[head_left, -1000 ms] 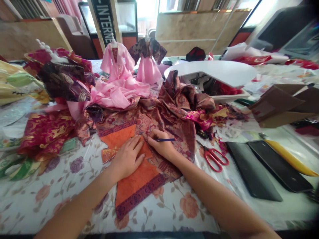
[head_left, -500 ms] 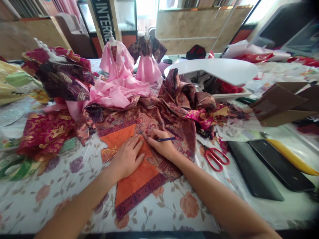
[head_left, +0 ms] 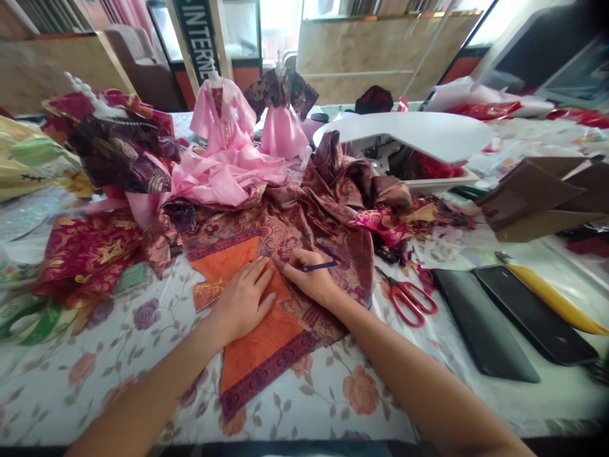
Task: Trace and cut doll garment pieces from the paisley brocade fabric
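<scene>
My left hand (head_left: 247, 298) lies flat, fingers stretched out, on a small orange garment (head_left: 261, 346) with purple patterned borders. That garment rests partly on a reddish-brown brocade cloth (head_left: 304, 222) and partly on the flowered tablecloth. Just right of its upper edge, my right hand (head_left: 308, 274) is closed around a dark blue pencil (head_left: 320, 266). The pencil's back end points right; its tip is hidden by my fingers, close to the brocade beside the garment.
Red-handled scissors (head_left: 412, 301) lie to the right, near a black flat case (head_left: 485, 324) and a phone (head_left: 535, 314). Behind the brocade stand doll-sized pink dresses (head_left: 221, 117). A magenta-gold cloth (head_left: 90, 257) and a green tape roll (head_left: 40, 320) are at left.
Hardly anything differs. My right hand and the pencil have shifted very slightly; my left hand stays in place on the orange garment.
</scene>
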Demonstrator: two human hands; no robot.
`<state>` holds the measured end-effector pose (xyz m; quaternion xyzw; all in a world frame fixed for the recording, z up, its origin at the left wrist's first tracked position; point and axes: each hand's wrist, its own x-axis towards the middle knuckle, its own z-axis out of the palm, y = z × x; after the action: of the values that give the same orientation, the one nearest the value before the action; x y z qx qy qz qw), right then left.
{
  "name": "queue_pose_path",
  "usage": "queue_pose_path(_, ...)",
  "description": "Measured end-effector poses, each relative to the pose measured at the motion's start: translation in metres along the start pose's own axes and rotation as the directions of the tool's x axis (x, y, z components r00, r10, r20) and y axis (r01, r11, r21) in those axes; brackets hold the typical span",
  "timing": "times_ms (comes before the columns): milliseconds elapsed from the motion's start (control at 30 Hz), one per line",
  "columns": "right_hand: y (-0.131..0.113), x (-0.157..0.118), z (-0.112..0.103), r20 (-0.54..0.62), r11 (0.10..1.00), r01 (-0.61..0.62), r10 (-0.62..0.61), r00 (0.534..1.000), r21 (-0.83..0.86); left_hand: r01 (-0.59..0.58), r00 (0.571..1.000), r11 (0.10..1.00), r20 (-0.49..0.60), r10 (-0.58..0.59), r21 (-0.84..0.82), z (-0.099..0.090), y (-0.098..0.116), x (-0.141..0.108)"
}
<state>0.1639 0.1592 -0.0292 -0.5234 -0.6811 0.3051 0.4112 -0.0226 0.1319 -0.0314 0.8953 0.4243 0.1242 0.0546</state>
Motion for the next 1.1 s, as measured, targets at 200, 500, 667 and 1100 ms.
queue_pose_path(200,0.002,-0.002,0.000,0.001,1.000,-0.002,0.002,1.000,-0.005,0.002,1.000,1.000,0.004,-0.002,0.018,0.001,-0.001,0.000)
queue_pose_path(500,0.000,-0.005,-0.003,0.013,1.000,-0.011,0.011,1.000,0.016,0.002,1.000,1.000,-0.007,-0.002,-0.008,0.000,-0.001,-0.001)
queue_pose_path(667,-0.004,-0.010,-0.009,0.012,0.999,-0.014,0.013,1.000,0.049,-0.012,1.000,1.000,-0.015,0.011,-0.018,0.001,-0.002,-0.001)
queue_pose_path(1100,-0.003,-0.020,-0.010,-0.002,0.998,-0.040,0.040,0.999,0.041,-0.044,0.999,0.999,-0.001,0.044,0.000,-0.002,-0.001,0.000)
